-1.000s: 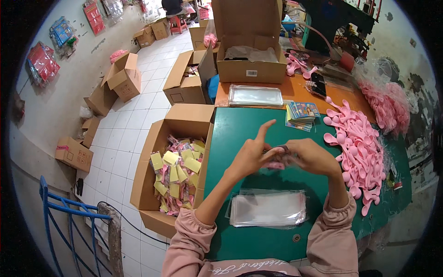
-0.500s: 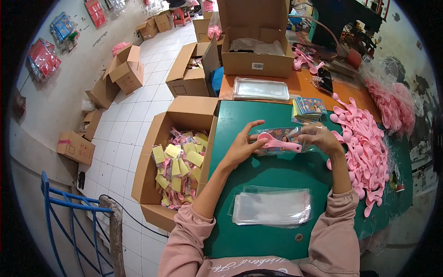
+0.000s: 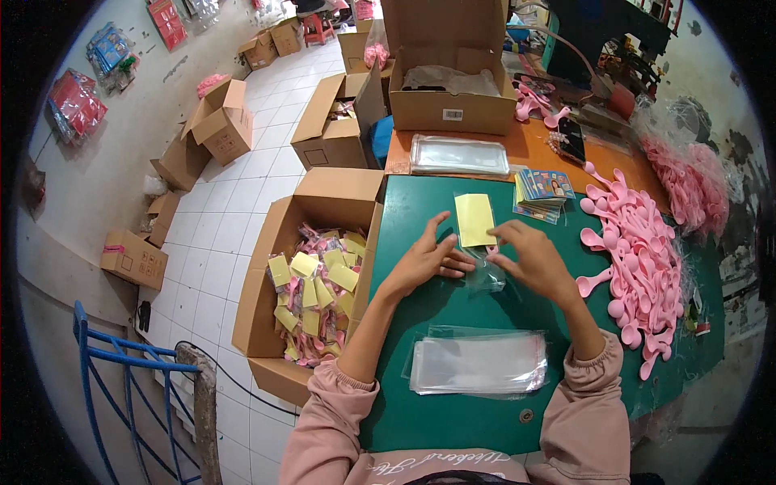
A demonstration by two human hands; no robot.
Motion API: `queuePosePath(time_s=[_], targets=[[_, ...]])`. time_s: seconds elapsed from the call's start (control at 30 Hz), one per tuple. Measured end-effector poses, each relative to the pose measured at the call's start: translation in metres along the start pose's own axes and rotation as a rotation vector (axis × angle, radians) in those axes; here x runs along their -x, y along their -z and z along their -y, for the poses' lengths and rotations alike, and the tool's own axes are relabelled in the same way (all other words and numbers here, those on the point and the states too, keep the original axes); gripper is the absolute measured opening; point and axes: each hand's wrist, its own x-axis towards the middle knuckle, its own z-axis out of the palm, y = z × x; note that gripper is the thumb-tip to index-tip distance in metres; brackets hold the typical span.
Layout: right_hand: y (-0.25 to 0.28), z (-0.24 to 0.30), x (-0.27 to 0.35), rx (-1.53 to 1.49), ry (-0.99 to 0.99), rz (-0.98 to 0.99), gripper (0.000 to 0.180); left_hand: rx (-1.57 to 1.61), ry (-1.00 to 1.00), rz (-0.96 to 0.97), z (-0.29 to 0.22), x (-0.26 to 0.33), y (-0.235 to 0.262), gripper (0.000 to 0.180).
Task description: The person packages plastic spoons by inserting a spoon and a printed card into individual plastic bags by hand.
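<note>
On the green tabletop between my hands lies a clear plastic bag (image 3: 487,279) with a yellow-backed card (image 3: 474,220) in its upper part. A bit of pink shows just below the card, largely covered by fingers. My left hand (image 3: 431,260) is beside the bag's left edge, thumb raised and fingers apart, fingertips close to the plastic. Over the right edge is my right hand (image 3: 529,257), its fingertips at the card's lower corner and its thumb lower down, with a gap between them. Nearer me rests a stack of clear bags (image 3: 477,364).
Pink measuring spoons (image 3: 638,267) are heaped at the right. Printed cards (image 3: 541,192) are stacked beyond my right hand. An open carton (image 3: 267,311) at the left holds several packed bags with yellow cards. Behind are more clear bags (image 3: 459,153), a phone (image 3: 571,141) and an open box (image 3: 453,113).
The bag has been turned from lying crosswise, pink spoon and printed side showing, to upright with its yellow side up. Both hands have loosened from their grip on it.
</note>
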Motion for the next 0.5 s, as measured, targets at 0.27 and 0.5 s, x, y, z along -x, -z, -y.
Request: queuePosePath(time_s=[0.27,0.5], targets=[[-0.005,-0.002,0.0,-0.076,0.04,0.304,0.021,-0.156,0.058,0.125,0.0,0.003,0.0,0.055],[-0.007,0.006,-0.001,-0.176,0.055,0.413,0.019,-0.1,0.087,0.08,-0.001,0.013,-0.009,0.065]])
